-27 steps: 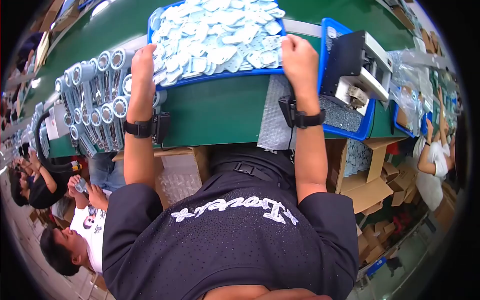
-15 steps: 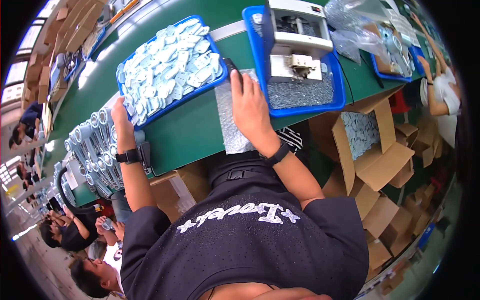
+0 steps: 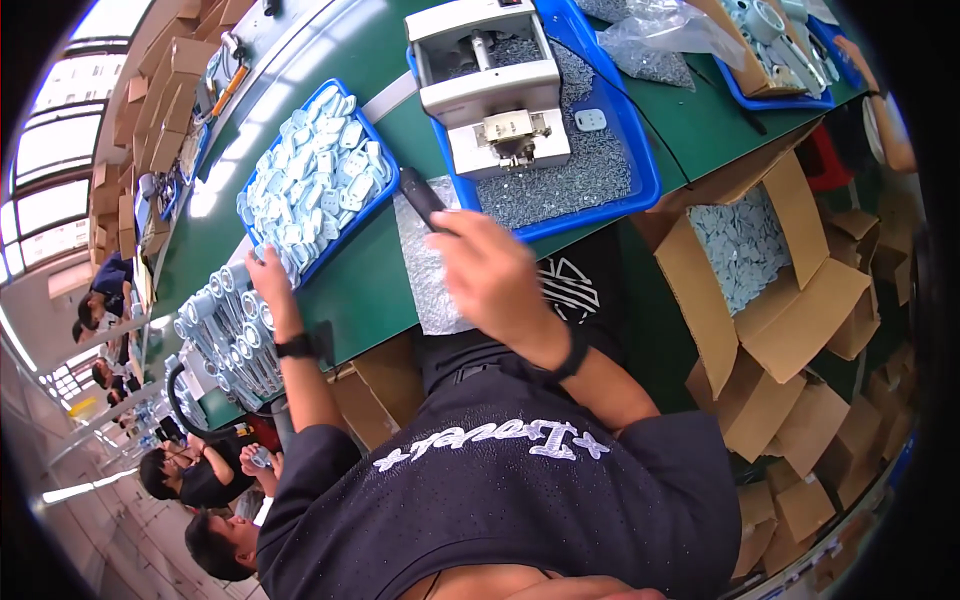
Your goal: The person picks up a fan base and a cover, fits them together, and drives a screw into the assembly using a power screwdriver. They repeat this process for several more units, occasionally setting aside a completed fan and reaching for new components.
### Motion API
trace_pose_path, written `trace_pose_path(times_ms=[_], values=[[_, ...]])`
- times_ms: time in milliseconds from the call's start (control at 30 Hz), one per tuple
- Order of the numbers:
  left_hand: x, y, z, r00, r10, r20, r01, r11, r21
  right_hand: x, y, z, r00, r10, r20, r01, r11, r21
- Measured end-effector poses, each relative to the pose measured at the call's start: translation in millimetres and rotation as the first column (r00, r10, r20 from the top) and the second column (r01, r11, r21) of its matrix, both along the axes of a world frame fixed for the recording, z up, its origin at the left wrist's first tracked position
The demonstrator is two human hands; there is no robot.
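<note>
My left hand [image 3: 271, 283] is at the near left corner of a blue tray [image 3: 350, 226] heaped with pale blue plastic plates [image 3: 318, 185]. Its fingers look slightly apart, and I make out nothing held in them. My right hand [image 3: 490, 275], smeared by motion, has its fingers closed round the near end of a black stick-shaped screwdriver [image 3: 420, 195]. The tool points up and left, above a bubble-wrap sheet [image 3: 425, 275] on the green table. Right of it, a screw feeder machine [image 3: 490, 90] stands in a blue tray [image 3: 645, 190] full of small screws [image 3: 560, 195].
Grey-blue handled parts [image 3: 235, 330] stand packed together left of my left arm. An open carton [image 3: 790, 330] holding pale plates sits to the right, below table height. One pale plate [image 3: 590, 120] lies on the screws. A black cable [image 3: 640, 115] crosses the screw tray. Other people [image 3: 215, 470] sit at left.
My right hand has lifted the black screwdriver's near end and blurs with motion. My left hand remains near the plate tray's corner. The whole view has shifted and turned.
</note>
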State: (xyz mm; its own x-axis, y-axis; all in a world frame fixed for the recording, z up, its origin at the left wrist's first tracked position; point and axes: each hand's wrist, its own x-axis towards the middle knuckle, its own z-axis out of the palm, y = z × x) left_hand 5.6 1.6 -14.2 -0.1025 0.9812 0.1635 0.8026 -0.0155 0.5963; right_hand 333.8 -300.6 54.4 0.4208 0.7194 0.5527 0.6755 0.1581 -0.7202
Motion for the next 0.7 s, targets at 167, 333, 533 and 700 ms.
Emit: trace_pose_path(times_ms=[167, 333, 533, 700], values=[[107.5, -138.5, 51.7, 0.89, -0.287, -0.355, 0.417, 0.828, 0.376, 114.9, -25.1, 3.5, 0.87, -0.493, -0.01, 0.491, 0.868, -0.071], [142.1, -173.1, 59.3, 0.848, -0.448, -0.283, 0.521, 0.801, 0.295, 175.1, -1.7, -18.2, 0.919, -0.228, 0.321, 0.327, 0.896, -0.3], [154.4, -216.1, 57.9, 0.712, -0.699, -0.061, 0.698, 0.696, 0.166, 175.4, -13.0, -26.5, 0.871, -0.064, 0.487, 0.319, 0.828, -0.461], [137.8, -252.0, 33.1, 0.612, -0.789, -0.053, 0.791, 0.609, 0.067, 136.1, -29.3, 1.4, 0.881, -0.387, 0.27, 0.465, 0.814, -0.348]])
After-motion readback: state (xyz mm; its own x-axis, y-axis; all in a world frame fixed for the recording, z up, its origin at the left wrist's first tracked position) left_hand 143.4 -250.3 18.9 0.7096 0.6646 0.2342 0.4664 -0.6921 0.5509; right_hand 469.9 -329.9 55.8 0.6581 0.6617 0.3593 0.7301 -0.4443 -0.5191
